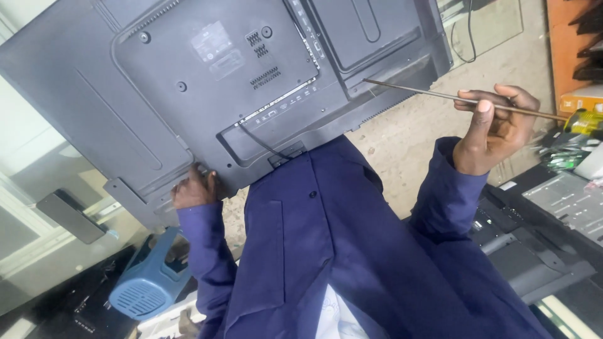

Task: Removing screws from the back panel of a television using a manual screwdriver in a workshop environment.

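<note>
A large dark grey flat-screen television (94, 75) rests back side up across my lap, over my blue jacket. My left hand (193, 188) grips the television's near lower edge, fingers curled around the rim. My right hand (493, 129) is raised to the right and closed on the thin metal shaft of a long screwdriver (414, 91). Its yellow-green handle (585, 120) sticks out past my hand to the right. The tip lies at the television's back cover near a seam at the right side.
A blue plastic stool (147, 282) lies at the lower left. Other dismantled dark panels and a metal chassis (565, 201) sit at the right. A glass sheet (493, 25) and cable lie on the concrete floor (402, 138) beyond. A grey bar-shaped part (69, 216) is at the left.
</note>
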